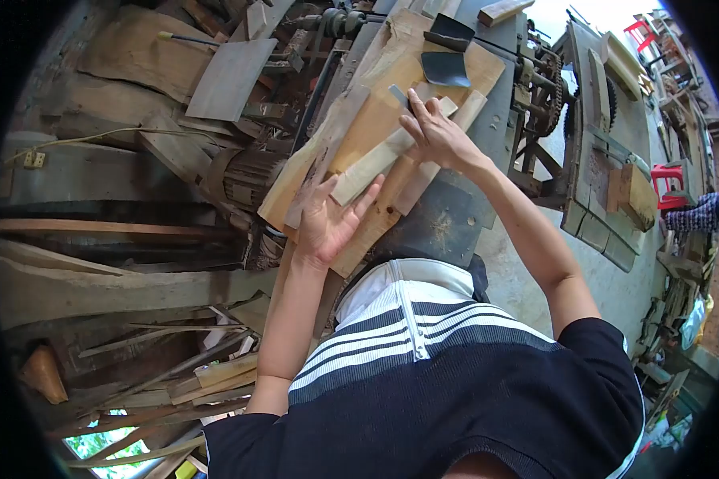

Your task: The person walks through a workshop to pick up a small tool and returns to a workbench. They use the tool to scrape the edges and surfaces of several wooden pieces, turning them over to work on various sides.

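A pale wooden block [375,164] lies slantwise above wider boards on the workbench. My left hand [331,219], palm up with fingers spread, is at the block's lower end, its fingers beside and under that end. Over the upper part of the block is my right hand [437,136], fingers apart. A small flat grey strip [399,96] is by its index fingertip; whether the hand holds it I cannot tell. Beyond the right hand, two dark curved sheets [446,69] rest on a light board [481,68].
A motor [252,177] is left of the bench. Chains and sprockets [547,92] stand to the right, before another machine table [595,188] with a wood block [637,197]. Scrap wood [216,379] is piled at lower left. Red stools [668,184] stand farther right.
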Motion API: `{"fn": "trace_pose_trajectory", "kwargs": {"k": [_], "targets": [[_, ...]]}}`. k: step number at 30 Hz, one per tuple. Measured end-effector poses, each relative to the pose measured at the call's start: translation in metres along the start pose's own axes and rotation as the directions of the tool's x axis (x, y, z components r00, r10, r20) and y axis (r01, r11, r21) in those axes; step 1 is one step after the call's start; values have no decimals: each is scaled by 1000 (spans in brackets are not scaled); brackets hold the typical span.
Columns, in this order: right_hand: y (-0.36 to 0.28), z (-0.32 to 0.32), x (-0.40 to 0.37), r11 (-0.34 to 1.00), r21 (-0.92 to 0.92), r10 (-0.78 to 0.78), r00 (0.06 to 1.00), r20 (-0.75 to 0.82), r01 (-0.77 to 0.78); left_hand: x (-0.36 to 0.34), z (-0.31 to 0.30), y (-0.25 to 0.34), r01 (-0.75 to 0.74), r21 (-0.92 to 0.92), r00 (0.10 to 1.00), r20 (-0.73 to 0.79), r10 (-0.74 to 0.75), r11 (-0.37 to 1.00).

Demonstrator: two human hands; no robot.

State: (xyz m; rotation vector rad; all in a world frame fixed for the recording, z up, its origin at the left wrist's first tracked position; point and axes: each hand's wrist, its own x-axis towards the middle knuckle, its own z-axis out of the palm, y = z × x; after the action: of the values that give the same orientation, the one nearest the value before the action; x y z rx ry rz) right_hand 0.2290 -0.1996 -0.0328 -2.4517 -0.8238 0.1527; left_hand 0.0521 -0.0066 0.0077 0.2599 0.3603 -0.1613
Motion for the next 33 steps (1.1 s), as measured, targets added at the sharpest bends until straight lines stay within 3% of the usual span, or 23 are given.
{"fn": "trace_pose_trajectory", "kwargs": {"k": [1,3,9,13,15,17,18,19,21,22,23,25,27,30,31,33], "targets": [[10,6,-1,992,62,-108,991,-73,113,0,-3,-2,-55,116,998,43,50,992],[25,8,0,991,121,-55,998,-29,58,4,-7,1,-51,120,998,52,45,991],[13,-24,-16,944,258,-167,971,-168,207,2,-1,4,-139,189,989,73,127,972],[15,-22,-27,949,304,-44,992,-121,79,0,-4,-6,-62,129,997,56,55,990],[22,-9,-30,940,314,-58,970,-234,132,-2,-5,-11,-57,109,998,25,55,992],[31,3,-34,927,310,-120,949,-291,212,-4,3,-13,-22,-72,995,92,28,997],[28,8,-39,956,255,-72,961,-265,142,0,-1,-13,-54,-56,998,-15,53,997],[19,10,-41,976,203,-31,968,-247,84,2,-6,-12,-36,-73,999,-29,34,997],[-27,6,-65,961,264,-45,985,-166,88,5,-8,-16,-52,-82,997,-61,47,995],[-50,4,-76,950,275,-122,986,-112,148,7,-9,-19,-79,-66,992,-104,72,995],[-69,3,-88,939,283,-190,980,-54,198,9,-35,-18,-1,-287,992,120,37,958],[-90,11,-106,931,191,-306,950,-65,312,4,-7,-20,-21,-77,1000,-18,19,997],[-83,12,-105,932,177,-315,948,-37,316,8,-16,-22,-9,-133,1000,5,10,991],[-59,6,-84,988,133,-73,995,-67,81,9,-23,-28,-19,-184,999,-33,13,983],[-60,8,-86,989,123,-78,995,-68,86,10,-22,-31,-36,-175,996,-88,21,984],[-73,12,-95,976,199,-83,996,-30,88,10,-26,-32,-14,-242,999,-40,5,970]]}}
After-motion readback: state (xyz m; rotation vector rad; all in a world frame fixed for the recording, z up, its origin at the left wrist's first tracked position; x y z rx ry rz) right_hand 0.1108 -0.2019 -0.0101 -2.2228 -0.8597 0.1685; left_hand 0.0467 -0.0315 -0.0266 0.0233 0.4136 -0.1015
